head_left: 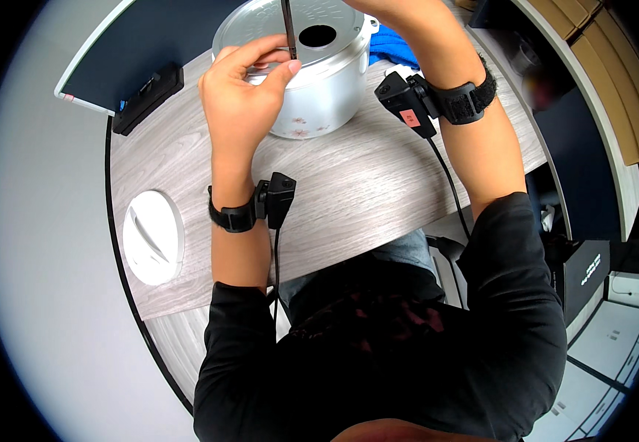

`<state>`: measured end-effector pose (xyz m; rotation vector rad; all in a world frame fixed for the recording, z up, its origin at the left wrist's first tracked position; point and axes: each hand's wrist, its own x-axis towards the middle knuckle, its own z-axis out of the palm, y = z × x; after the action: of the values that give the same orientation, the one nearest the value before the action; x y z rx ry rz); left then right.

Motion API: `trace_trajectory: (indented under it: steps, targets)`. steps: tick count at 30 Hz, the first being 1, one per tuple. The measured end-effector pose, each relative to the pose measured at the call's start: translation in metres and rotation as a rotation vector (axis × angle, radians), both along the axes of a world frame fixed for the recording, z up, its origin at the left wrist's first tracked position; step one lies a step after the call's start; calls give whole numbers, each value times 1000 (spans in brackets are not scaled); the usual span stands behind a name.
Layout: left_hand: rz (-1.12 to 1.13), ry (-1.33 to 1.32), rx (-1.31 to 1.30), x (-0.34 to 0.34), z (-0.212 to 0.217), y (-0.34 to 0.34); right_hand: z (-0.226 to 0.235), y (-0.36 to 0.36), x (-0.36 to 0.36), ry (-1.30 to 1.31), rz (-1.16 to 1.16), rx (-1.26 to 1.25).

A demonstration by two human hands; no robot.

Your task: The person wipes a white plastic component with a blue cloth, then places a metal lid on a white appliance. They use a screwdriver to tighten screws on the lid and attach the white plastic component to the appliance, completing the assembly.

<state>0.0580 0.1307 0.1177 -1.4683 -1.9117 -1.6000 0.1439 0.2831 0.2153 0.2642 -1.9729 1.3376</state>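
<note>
A white rice cooker body (323, 103) with small pink flower prints stands at the far side of the table. The grey metal plate (260, 26) facing up on it has rows of slits and a dark round hole. My left hand (242, 85) is closed, its thumb and fingers pinching a thin dark screwdriver shaft (288, 26) near its lower end. That shaft stands nearly upright beside the hole; its upper end is cut off by the picture's edge. Only the heel of my right hand (367, 4) shows at the top edge, with its fingers out of view.
On the wood-grain table (341, 199), a white oval lid (153, 239) with a raised handle lies at the left. A blue cloth (393, 48) is right of the cooker. Black strapped devices (281, 199) on both forearms trail cables. Cardboard boxes (621, 88) stand at the right.
</note>
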Motion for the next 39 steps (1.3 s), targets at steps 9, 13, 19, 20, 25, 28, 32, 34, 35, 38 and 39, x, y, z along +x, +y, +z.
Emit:
trace_trajectory:
  steps: [9,13,19,20,25,28,32,34,35,38,39]
  targets:
    - [-122,-120,12,-8,3,-1,-1,-8,2,24,-67,23]
    - [-98,-98,62,-12,-7,4,-2,-9,-3,56,-90,108]
    - [-156,-167,113,-4,-9,13,10,-18,10,-96,-142,98]
    - [-160,-167,97,-5,-9,13,4,-13,2,-12,-54,26]
    - [-178,-148,29,-8,-7,11,-19,-2,-16,106,195,-192]
    - [-185,-160,60,-10,-12,2,-25,-3,-23,3,213,-108]
    - [-223,-186,125,-3,-7,12,-11,-13,-1,-83,2,-70]
    - [-176,-156,142,-1,-7,13,-15,-12,-5,34,-97,41]
    - [-174,-138,134,-2,-8,18,-13,-10,-3,44,-93,25]
    - [-153,-145,123,-4,-12,15,-12,-15,-6,26,-31,-17]
    - [-145,-158,121,-5,-14,12,-12,-17,-5,-13,-17,-21]
